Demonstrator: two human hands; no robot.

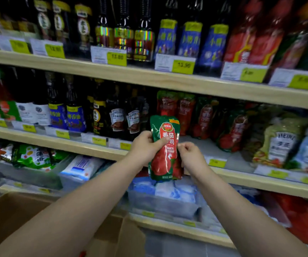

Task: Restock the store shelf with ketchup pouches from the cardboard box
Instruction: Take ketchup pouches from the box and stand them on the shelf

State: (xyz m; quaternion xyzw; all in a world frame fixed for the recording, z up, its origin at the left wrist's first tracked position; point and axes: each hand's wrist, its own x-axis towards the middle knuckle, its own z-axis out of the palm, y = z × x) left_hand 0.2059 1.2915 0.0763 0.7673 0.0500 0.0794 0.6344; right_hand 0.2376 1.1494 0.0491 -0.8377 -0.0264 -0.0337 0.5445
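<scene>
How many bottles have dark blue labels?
5. Three bottles stand together on the top shelf; two more on the middle shelf, left. Others may hide behind.

Shelf [242, 176]: pale wooden board, yellow price tags [217, 162] along its front edge. Beyond the fingers [188, 145], red ketchup pouches [185, 112] stand in a row. Left of the fingers: dark sauce bottles [117, 117]. Right: Heinz pouches [279, 143].

Bottles [117, 115], price tags [117, 58], green bags [36, 156].
Bottles upright in rows, dark and blue-labelled; price tags yellow, clipped along front edges; green bags lying low at left.
</scene>
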